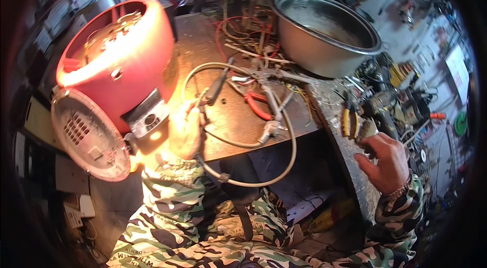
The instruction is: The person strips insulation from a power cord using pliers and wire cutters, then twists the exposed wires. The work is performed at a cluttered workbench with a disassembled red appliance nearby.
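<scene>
My left hand (183, 130) is closed beside a red rice-cooker-like appliance body (152, 50), its fingers seemingly round part of a beige power cord (291, 154). The cord loops over the table's front edge; its plug (269, 131) lies on the wood. A tool with a black handle (217, 87) is just beyond my fingertips. The appliance stands with its inside exposed, and a round vented base cover (91, 133) hangs tilted at its near side. At the right, my right hand (385, 161) is open, thumb apart from bent fingers, over the cluttered ledge near yellow-handled pliers (350, 122).
Red-handled pliers (257, 105) lie mid-table (231, 121) among loose wires (253, 34). A big metal pot (324, 34) stands at the back right. Tools and parts crowd the right ledge (350, 161). Strong light glares on the appliance.
</scene>
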`<state>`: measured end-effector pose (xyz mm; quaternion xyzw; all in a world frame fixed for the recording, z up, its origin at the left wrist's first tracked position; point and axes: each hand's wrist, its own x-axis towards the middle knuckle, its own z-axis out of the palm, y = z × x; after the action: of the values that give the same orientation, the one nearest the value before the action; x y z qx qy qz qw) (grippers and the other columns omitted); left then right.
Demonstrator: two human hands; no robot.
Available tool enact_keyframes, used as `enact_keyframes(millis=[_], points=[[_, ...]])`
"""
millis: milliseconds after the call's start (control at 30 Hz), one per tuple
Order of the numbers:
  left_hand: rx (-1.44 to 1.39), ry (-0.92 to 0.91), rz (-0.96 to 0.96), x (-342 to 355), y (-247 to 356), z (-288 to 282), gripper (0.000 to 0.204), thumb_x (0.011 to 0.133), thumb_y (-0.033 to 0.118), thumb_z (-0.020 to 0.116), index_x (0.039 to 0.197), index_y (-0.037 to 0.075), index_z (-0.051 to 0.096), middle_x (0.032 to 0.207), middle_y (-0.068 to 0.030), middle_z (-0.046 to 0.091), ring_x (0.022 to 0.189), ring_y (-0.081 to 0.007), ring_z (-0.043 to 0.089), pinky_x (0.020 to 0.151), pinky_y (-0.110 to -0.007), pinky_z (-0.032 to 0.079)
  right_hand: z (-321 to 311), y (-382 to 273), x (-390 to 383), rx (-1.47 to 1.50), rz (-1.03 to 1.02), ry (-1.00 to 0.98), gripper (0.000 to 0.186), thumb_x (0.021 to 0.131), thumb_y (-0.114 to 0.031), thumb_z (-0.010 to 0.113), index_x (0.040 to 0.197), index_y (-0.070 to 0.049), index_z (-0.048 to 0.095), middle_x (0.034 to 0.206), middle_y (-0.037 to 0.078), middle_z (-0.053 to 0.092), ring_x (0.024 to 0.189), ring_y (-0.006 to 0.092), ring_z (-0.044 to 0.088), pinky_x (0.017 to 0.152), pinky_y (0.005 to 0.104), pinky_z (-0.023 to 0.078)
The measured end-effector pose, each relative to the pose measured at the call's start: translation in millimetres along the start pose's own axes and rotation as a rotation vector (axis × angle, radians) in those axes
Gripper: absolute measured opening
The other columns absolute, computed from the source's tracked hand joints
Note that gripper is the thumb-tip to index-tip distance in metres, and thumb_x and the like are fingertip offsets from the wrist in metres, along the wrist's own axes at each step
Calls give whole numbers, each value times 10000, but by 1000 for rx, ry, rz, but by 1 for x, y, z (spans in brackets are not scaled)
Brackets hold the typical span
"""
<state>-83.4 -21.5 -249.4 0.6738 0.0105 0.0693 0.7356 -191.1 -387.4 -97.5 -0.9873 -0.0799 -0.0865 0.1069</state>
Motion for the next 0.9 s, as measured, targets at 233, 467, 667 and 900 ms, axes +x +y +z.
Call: enact_keyframes(millis=[233,467,667,900], points=[[-150,-33,-4,3,-4,-5,304,1027,194,488,1253,12,580,799,13,600,558,-24,454,504,-163,352,62,-87,87,229,-386,-105,189,805,-174,739,884,-24,655,790,170,630,741,373,636,648,436,501],[-247,50,-5,2,3,-5,280,979,107,461,1186,-34,585,777,-19,615,532,-23,432,487,-179,347,129,-77,132,287,-352,-92,196,817,-193,703,874,-10,660,832,208,655,801,409,641,707,465,505],[-279,78,-22,-1,11,-3,213,999,121,466,1033,-35,606,668,22,492,546,-42,406,507,-201,328,129,-49,137,98,-108,-5,339,804,-262,752,985,16,680,968,206,671,853,366,671,750,427,531],[-247,39,-34,-1,12,0,226,1014,153,474,1019,-30,608,658,30,471,566,-39,394,526,-207,326,153,-33,156,-167,-184,120,892,757,-560,747,1338,66,491,1371,290,489,1289,439,448,1061,490,391]])
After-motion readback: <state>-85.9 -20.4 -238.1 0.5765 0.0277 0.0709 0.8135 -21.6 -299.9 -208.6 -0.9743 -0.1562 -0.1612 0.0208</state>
